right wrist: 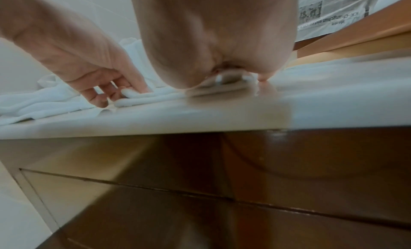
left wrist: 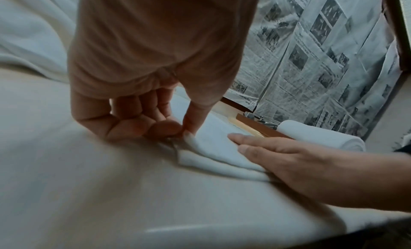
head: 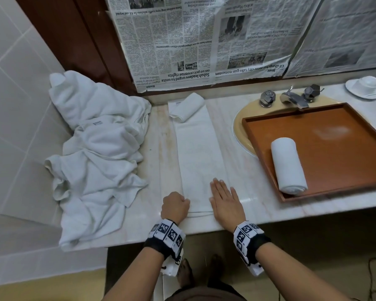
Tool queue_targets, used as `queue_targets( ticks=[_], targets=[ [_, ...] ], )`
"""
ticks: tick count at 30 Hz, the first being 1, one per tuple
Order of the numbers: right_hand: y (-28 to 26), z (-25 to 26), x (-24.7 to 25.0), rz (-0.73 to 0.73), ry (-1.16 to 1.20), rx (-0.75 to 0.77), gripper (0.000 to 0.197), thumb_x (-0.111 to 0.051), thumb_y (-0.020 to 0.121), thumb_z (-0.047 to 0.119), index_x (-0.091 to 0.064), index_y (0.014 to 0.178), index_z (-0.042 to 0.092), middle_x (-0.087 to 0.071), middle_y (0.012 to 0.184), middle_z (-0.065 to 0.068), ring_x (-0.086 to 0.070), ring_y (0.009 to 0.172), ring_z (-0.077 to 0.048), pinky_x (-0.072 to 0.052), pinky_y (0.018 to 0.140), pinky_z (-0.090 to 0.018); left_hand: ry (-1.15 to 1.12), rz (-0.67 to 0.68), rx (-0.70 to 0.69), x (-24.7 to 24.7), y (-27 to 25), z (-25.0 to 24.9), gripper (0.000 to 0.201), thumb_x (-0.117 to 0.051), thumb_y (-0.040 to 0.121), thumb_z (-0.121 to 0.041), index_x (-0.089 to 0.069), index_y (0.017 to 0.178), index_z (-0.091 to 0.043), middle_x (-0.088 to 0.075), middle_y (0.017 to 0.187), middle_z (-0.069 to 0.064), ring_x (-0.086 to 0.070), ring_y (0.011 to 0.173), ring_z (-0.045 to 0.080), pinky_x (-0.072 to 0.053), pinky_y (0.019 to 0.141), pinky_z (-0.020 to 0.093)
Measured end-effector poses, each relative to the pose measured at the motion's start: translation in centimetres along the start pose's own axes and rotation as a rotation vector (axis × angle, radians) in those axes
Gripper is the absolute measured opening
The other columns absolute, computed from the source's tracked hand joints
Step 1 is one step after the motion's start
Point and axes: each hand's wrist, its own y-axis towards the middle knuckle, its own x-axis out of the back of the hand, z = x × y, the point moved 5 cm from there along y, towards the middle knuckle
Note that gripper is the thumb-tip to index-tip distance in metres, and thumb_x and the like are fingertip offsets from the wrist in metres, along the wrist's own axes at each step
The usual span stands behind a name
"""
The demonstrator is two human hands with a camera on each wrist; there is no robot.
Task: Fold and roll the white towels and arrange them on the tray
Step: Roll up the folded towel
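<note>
A white towel [head: 199,153] lies folded into a long narrow strip on the marble counter, its far end turned back in a loose roll [head: 188,107]. My left hand [head: 175,206] pinches the strip's near left corner [left wrist: 189,140] between thumb and curled fingers. Flat on the near right part of the strip rests my right hand [head: 224,198], fingers straight [left wrist: 255,143]. A finished rolled towel [head: 288,165] lies in the brown tray [head: 345,148], near its left wall.
A heap of loose white towels [head: 96,153] fills the counter's left side against the tiled wall. The tray sits over the sink [head: 239,127], below the tap [head: 293,98]. A white cup and saucer [head: 366,86] stand far right. Newspaper [head: 204,40] covers the wall behind.
</note>
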Motion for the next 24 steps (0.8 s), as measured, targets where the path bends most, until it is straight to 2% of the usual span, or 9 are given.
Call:
queue_targets(
  ticks=[3,5,7,9,11,13,16,19,24],
  targets=[
    [-0.4,-0.7,0.2,-0.030,0.015,-0.016,0.077,0.014,0.088,0.045,0.000,0.158,0.015,0.007,0.165,0.002,0.005,0.152,-0.013,0.005,0.120,-0.035,-0.064,0.014,0.006,0.3,-0.2,0.9,0.021,-0.062,0.083,-0.021,-0.056,0.064,-0.017,-0.060,0.071,0.000,-0.059,0.074,0.024,-0.046,0.069,0.030],
    [-0.5,-0.9,0.6,-0.049,0.036,-0.024,0.073,0.003,0.092,0.041,-0.012,0.157,0.013,-0.005,0.165,-0.001,-0.007,0.152,-0.016,-0.004,0.122,-0.038,-0.088,0.018,0.022,0.5,-0.5,1.4,0.007,-0.064,0.083,-0.024,-0.061,0.082,-0.017,-0.064,0.090,-0.001,-0.059,0.086,0.022,-0.048,0.077,0.031],
    [-0.2,-0.9,1.8,-0.154,0.074,-0.026,0.069,-0.010,0.092,0.038,-0.037,0.149,0.010,-0.031,0.159,-0.006,-0.030,0.145,-0.020,-0.018,0.120,-0.042,-0.096,0.000,-0.020,0.4,-0.4,1.4,0.022,-0.064,0.085,-0.027,-0.059,0.105,-0.019,-0.063,0.105,0.002,-0.059,0.097,0.022,-0.049,0.086,0.034],
    [0.6,-0.4,2.5,-0.222,0.115,0.010,0.060,-0.020,0.094,0.034,-0.049,0.141,0.009,-0.044,0.150,-0.008,-0.042,0.137,-0.023,-0.027,0.117,-0.044,0.010,-0.085,-0.166,0.5,-0.5,0.1,0.036,-0.059,0.091,-0.029,-0.053,0.125,-0.018,-0.057,0.121,0.004,-0.055,0.111,0.026,-0.047,0.093,0.040],
    [1.7,0.5,2.6,-0.216,0.113,0.076,0.058,-0.022,0.096,0.032,-0.044,0.145,0.009,-0.040,0.154,-0.007,-0.037,0.142,-0.024,-0.024,0.118,-0.045,0.150,-0.161,-0.309,0.1,-0.4,-1.9,0.046,-0.047,0.099,-0.035,-0.042,0.144,-0.025,-0.041,0.147,0.001,-0.040,0.131,0.027,-0.039,0.103,0.045],
    [3.0,1.3,2.3,-0.147,0.087,0.107,0.060,-0.017,0.099,0.034,-0.027,0.154,0.013,-0.022,0.162,-0.002,-0.019,0.150,-0.021,-0.012,0.121,-0.043,0.265,-0.113,-0.376,-1.0,0.5,-3.5,0.052,-0.033,0.104,-0.042,-0.022,0.155,-0.039,-0.016,0.164,-0.011,-0.017,0.147,0.025,-0.025,0.113,0.050],
    [4.5,1.3,1.4,-0.053,0.019,0.097,0.058,-0.014,0.104,0.038,-0.001,0.158,0.019,0.007,0.165,0.005,0.007,0.152,-0.016,0.009,0.121,-0.039,0.446,-0.018,-0.369,-2.8,2.1,-3.6,0.052,-0.014,0.106,-0.049,0.002,0.155,-0.048,0.012,0.163,-0.023,0.009,0.153,0.022,-0.006,0.119,0.056],
    [5.0,-0.1,0.9,-0.042,-0.011,0.078,0.059,-0.011,0.105,0.046,0.006,0.157,0.025,0.017,0.161,0.012,0.015,0.150,-0.012,0.013,0.120,-0.040,0.462,-0.047,-0.332,-2.8,2.7,-2.8,0.052,-0.010,0.105,-0.052,0.007,0.154,-0.051,0.016,0.161,-0.027,0.014,0.152,0.019,0.002,0.119,0.055],
    [4.3,-4.2,1.4,-0.055,0.038,-0.062,0.060,-0.004,0.102,0.047,0.010,0.156,0.024,0.019,0.161,0.012,0.015,0.150,-0.012,0.011,0.121,-0.044,0.416,-0.109,-0.270,-1.3,2.7,-0.6,0.052,-0.010,0.105,-0.050,0.006,0.154,-0.050,0.011,0.163,-0.024,0.011,0.153,0.017,0.003,0.121,0.053]
  ],
)
